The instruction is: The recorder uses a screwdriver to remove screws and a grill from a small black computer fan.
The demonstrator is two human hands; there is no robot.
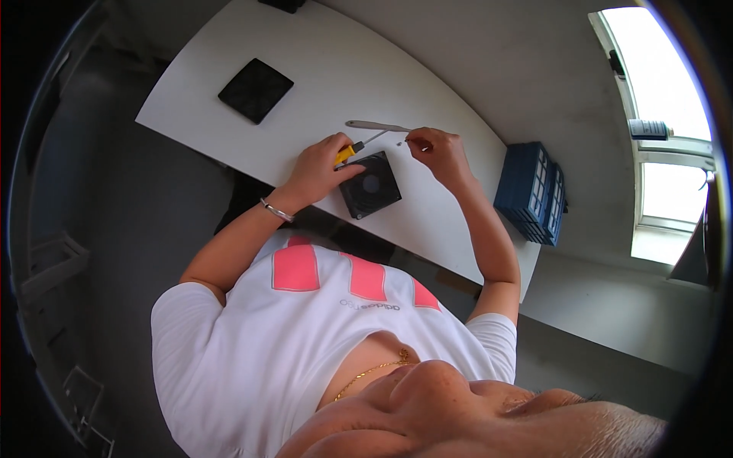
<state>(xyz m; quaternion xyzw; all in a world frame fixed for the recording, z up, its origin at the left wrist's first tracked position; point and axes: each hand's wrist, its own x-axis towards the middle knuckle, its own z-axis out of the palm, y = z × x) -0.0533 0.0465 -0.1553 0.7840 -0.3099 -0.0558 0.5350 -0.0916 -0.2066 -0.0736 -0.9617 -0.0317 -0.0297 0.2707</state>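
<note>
White desk (435,221) stretches along a pale wall, and blue crates (525,191) stand at its right end. On the desk, near the person, lies a black square fan (371,183). The grip of the left hand (317,169) is closed around a yellow-handled screwdriver (349,153), and its thumb reaches over the fan's edge. The right hand (440,153) has its fingertips brought together beyond the fan; if they hold something, I cannot tell. Near them is a slim grey tool (374,125). Another black square piece (256,90) lies well apart, farther left.
</note>
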